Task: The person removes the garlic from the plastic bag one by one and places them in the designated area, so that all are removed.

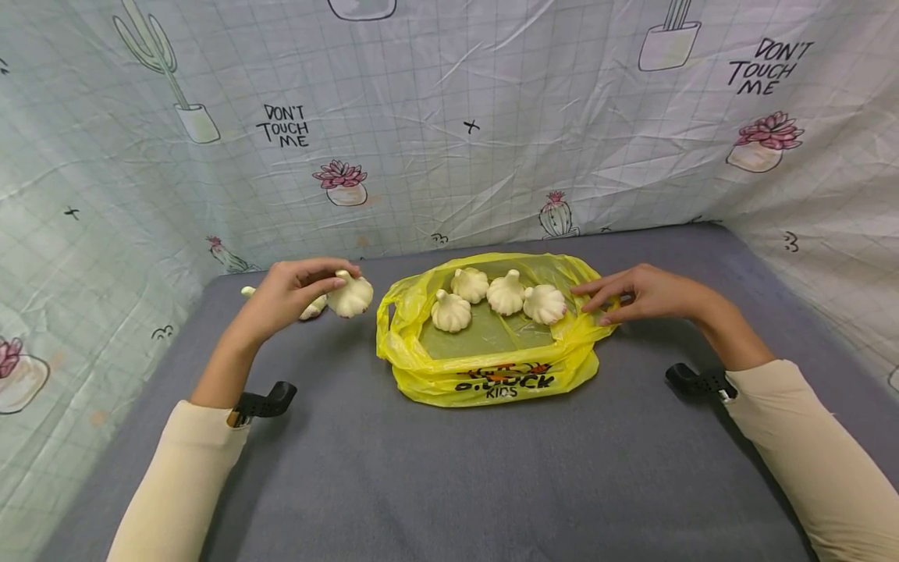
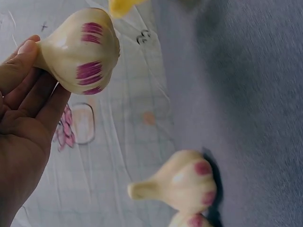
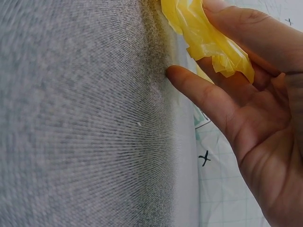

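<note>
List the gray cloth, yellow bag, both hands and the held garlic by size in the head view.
1. Gray cloth
2. Yellow bag
3. Left hand, right hand: too alike to rank
4. Held garlic

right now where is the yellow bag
In the head view, the yellow bag sits just right of centre on the grey surface, between the left hand with its garlic bulb and the right hand gripping the bag's edge.

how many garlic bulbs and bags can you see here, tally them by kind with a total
Yellow bag: 1
Garlic bulbs: 7 visible (4 in the bag, 1 held by the left hand, 2 on the table)
Total: 8, though the hand could hide more behind it
</note>
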The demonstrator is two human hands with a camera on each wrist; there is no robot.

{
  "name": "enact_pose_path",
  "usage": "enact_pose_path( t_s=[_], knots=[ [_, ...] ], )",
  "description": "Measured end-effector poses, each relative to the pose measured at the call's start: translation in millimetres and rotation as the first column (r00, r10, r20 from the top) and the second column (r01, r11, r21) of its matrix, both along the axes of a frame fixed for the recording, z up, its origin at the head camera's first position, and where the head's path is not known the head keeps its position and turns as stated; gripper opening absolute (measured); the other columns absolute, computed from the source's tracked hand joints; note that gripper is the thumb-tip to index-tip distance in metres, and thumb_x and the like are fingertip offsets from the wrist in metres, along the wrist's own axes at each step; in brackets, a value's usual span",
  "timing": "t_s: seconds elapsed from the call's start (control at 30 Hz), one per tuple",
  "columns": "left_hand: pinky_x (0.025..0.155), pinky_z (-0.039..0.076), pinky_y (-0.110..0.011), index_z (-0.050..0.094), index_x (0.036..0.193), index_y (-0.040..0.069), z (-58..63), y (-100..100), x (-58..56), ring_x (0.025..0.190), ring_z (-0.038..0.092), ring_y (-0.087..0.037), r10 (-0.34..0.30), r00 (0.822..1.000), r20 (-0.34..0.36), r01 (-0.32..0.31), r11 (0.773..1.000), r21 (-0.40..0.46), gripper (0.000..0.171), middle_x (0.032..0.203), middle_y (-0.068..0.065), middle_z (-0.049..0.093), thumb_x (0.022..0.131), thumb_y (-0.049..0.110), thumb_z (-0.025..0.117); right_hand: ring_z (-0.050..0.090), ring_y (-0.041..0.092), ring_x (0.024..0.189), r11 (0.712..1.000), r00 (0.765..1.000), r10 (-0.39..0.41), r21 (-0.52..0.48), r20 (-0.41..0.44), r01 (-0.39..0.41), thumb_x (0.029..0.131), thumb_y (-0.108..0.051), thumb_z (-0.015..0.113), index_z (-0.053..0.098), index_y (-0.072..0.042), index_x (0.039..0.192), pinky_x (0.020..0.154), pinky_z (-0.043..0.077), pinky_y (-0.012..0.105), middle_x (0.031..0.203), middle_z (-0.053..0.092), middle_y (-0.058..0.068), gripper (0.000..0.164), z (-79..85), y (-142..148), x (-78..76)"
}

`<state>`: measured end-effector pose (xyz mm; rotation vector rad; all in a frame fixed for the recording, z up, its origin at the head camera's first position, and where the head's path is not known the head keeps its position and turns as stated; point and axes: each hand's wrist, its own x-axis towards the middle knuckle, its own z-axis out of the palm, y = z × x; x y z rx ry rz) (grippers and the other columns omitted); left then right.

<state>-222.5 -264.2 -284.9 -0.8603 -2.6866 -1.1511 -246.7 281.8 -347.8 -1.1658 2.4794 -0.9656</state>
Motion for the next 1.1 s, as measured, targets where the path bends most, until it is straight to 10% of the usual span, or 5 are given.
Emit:
enact_pose_path(
  t_s=[1.1],
  knots=[
    [0.080,0.046,-0.016,0.072,0.125,0.013,-36.8,-29.9,-45.6,0.106,0.061,-0.003,0.050,0.999,0.020,-0.049,0.996,-0.074,0.025,0.119,-0.001,0.073,0.105,0.021,0.059,0.060,0.004,0.119,1.000,1.000,0.006,0.015,-0.019,-0.006,0.092,-0.017,0.078,0.078,-0.019,0.116,0.070,0.054,0.026,0.142,0.059,0.017,0.024,-1.3,-0.1,-0.4]
  ],
)
